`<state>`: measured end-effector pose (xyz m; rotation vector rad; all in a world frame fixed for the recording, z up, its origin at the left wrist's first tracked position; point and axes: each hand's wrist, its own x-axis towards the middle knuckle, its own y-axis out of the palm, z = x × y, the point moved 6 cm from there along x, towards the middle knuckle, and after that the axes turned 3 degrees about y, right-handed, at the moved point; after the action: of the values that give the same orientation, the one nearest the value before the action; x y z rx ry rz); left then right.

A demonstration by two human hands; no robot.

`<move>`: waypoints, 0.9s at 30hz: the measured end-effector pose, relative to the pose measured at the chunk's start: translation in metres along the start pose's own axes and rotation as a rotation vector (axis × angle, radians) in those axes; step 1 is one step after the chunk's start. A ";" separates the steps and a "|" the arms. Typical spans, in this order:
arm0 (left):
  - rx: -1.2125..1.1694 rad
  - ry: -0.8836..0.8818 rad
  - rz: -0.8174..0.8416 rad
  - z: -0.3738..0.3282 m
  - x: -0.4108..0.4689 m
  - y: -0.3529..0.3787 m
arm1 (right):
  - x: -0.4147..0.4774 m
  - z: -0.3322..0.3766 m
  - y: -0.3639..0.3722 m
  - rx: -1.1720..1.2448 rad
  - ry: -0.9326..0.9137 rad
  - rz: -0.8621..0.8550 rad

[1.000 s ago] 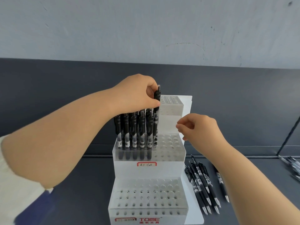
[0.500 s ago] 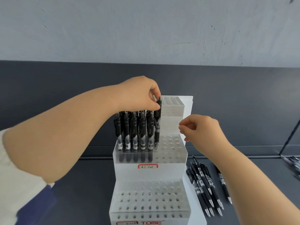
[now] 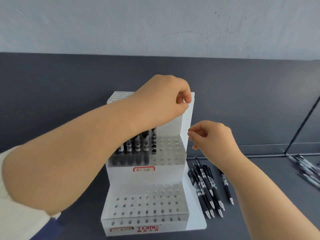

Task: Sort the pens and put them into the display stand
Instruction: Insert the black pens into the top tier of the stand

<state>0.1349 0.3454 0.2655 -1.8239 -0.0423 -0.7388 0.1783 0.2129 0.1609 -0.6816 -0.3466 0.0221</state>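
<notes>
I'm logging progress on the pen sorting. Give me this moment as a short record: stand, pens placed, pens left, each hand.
stand: white display stand, three stepped tiers of holes
pens placed: black pens upright in the middle tier's left part; the forearm hides some, so no count
bottom tier: no pens visible
pens left: loose pens lying right of the stand
left hand: fingers curled, no pen seen in it, in front of the top tier
right hand: loosely curled, holding nothing, above the loose pens
</notes>
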 end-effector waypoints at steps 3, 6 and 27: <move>0.000 0.054 0.031 -0.029 0.000 0.033 | -0.004 -0.022 -0.009 0.004 0.030 -0.029; 0.048 0.098 0.126 -0.052 -0.003 0.079 | -0.004 -0.049 -0.018 -0.026 0.081 -0.006; 0.597 -0.518 0.828 -0.042 -0.076 0.267 | -0.014 -0.215 0.019 -0.416 0.251 0.545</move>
<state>0.1542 0.2304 0.0101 -1.2345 0.1358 0.3179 0.2364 0.0941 -0.0104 -1.1636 0.0897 0.3880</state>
